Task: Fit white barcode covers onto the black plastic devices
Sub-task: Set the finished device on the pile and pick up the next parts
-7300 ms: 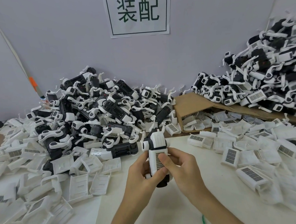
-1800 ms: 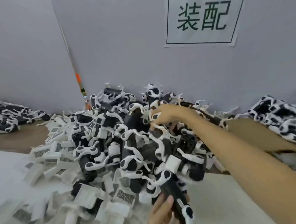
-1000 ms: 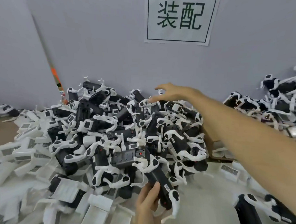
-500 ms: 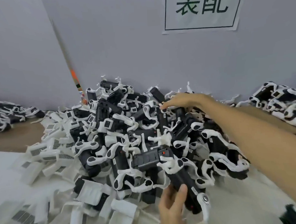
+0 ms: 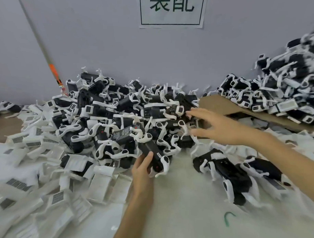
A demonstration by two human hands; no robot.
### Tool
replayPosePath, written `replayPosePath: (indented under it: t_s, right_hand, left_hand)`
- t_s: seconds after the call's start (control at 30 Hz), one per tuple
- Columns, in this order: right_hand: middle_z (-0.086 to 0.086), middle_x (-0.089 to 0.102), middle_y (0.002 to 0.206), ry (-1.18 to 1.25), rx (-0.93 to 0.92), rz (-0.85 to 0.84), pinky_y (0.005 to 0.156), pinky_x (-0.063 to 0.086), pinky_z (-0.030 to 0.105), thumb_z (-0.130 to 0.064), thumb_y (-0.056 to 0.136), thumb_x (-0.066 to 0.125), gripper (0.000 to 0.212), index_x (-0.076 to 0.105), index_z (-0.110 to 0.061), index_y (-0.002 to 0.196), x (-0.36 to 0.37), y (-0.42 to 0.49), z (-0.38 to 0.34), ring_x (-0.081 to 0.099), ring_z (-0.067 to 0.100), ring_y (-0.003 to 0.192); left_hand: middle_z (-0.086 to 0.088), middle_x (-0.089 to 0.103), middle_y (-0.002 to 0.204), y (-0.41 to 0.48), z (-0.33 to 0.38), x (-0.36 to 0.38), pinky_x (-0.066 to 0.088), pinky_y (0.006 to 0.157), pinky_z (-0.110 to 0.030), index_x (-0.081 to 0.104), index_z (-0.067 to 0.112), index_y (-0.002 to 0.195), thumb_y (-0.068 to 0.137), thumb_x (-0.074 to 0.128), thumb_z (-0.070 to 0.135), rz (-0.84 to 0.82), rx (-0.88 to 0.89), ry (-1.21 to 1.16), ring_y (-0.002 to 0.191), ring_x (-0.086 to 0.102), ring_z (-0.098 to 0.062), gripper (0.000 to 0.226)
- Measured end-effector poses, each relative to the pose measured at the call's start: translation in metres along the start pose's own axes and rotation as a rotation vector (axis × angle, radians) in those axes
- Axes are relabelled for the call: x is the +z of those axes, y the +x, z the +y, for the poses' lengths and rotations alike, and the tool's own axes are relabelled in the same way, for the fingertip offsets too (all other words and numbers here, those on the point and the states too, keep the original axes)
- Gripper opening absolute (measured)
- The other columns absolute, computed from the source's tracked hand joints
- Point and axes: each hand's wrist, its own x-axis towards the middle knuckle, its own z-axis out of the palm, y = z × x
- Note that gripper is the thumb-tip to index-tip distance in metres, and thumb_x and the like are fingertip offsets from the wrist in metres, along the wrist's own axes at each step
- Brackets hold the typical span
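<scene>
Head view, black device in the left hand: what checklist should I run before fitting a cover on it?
1. Device gripped: left hand holds the black device by its near end. Ok.
2. Other hand free: right hand is open with fingers spread and holds nothing. Ok.
3. Cover in hand: neither hand has one. Not ok.
4. Covers nearby: white covers lie on the table just left of the left hand. Ok.
5. Device clear of the pile: its far end meets the pile's edge. Cannot tell.
6. Cover side facing up: too blurred. Cannot tell.
</scene>
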Motion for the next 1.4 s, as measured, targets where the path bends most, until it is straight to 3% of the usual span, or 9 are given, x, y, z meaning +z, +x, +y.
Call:
replayPosePath:
  t_s: [0.13,0.27,0.4,0.53,0.73,0.93,1.1,1.27,1.4]
  right_hand:
    - [-0.049,0.026,0.146,0.233,0.028,0.235,0.099,0.036,0.020,-0.085,0.072,0.060,0.077,0.033,-0.066,0.141,0.008,-0.112,0.012,0.028,-0.028,0.128]
    - [-0.054,0.000,0.145,0.264,0.239,0.242,0.115,0.027,0.032,-0.094,0.055,0.062,0.087,0.022,-0.078,0.131,0.063,-0.160,0.036,0.011,-0.019,0.141]
    - [-0.049,0.014,0.137,0.267,0.223,0.281,0.114,0.028,0.032,-0.082,0.065,0.059,0.076,0.024,-0.068,0.130,0.097,-0.138,0.023,0.020,0.002,0.147]
    - [-0.065,0.004,0.126,0.236,0.036,0.171,0.116,0.018,0.024,-0.075,0.073,0.055,0.083,0.019,-0.060,0.146,0.125,-0.110,-0.011,-0.007,-0.023,0.139]
    - [-0.043,0.051,0.119,0.519,-0.017,0.162,0.091,0.041,0.002,-0.031,0.091,0.069,0.038,0.063,-0.051,0.123,0.114,-0.081,-0.005,0.035,-0.022,0.128]
    - [-0.020,0.072,0.096,0.565,0.021,0.291,0.085,0.048,0.020,-0.016,0.093,0.068,0.020,0.075,-0.034,0.096,0.092,-0.049,0.021,0.064,0.000,0.096]
    - [-0.003,0.069,0.070,0.823,0.095,0.664,0.048,0.045,0.020,-0.003,0.094,0.061,0.022,0.073,-0.020,0.088,0.102,-0.034,0.028,0.065,0.007,0.064]
    - [-0.019,0.061,0.067,0.501,-0.094,0.948,0.053,0.040,0.011,-0.004,0.091,0.063,0.023,0.071,-0.025,0.086,0.129,-0.046,0.008,0.057,0.006,0.060]
    - [-0.012,0.063,0.076,0.412,-0.241,0.958,0.067,0.046,0.018,-0.019,0.090,0.059,0.015,0.072,-0.019,0.098,0.124,-0.050,-0.007,0.061,0.007,0.073]
  left_hand:
    - [-0.016,0.070,0.122,0.003,-0.005,-0.001,0.041,0.112,-0.053,0.061,0.005,0.131,0.094,0.063,0.019,0.013,-0.026,-0.013,0.123,0.061,-0.033,0.039]
    - [-0.011,0.072,0.117,0.001,-0.004,0.004,0.044,0.110,-0.045,0.062,0.005,0.130,0.096,0.060,0.018,-0.003,0.001,-0.026,0.117,0.064,-0.027,0.037]
    - [-0.012,0.073,0.112,-0.006,-0.002,0.006,0.049,0.100,-0.041,0.063,0.003,0.128,0.097,0.056,0.016,-0.020,0.014,-0.033,0.104,0.067,-0.023,0.035]
    - [-0.009,0.075,0.102,-0.012,0.001,0.005,0.051,0.085,-0.036,0.068,0.004,0.118,0.088,0.062,0.027,-0.093,0.062,0.008,0.097,0.068,-0.024,0.038]
    - [-0.017,0.066,0.101,-0.015,0.016,0.001,0.042,0.100,-0.045,0.068,0.004,0.107,0.082,0.064,0.039,-0.194,0.100,-0.028,0.100,0.059,-0.031,0.043]
    - [-0.005,0.073,0.090,-0.023,0.012,0.010,0.054,0.084,-0.029,0.073,0.014,0.097,0.075,0.076,0.035,-0.358,0.079,0.029,0.085,0.068,-0.019,0.031]
    - [-0.014,0.070,0.123,-0.027,0.016,0.011,0.049,0.097,-0.040,0.064,0.004,0.128,0.059,0.091,0.046,-0.434,0.008,0.007,0.109,0.068,-0.024,0.085]
    - [-0.008,0.072,0.098,-0.024,0.013,0.010,0.058,0.090,-0.040,0.071,0.008,0.100,0.069,0.087,0.046,-0.511,-0.016,-0.108,0.105,0.067,-0.027,0.052]
    - [-0.010,0.069,0.099,-0.027,0.021,0.012,0.053,0.093,-0.037,0.066,0.005,0.106,0.061,0.092,0.052,-0.513,0.013,-0.025,0.095,0.066,-0.023,0.070]
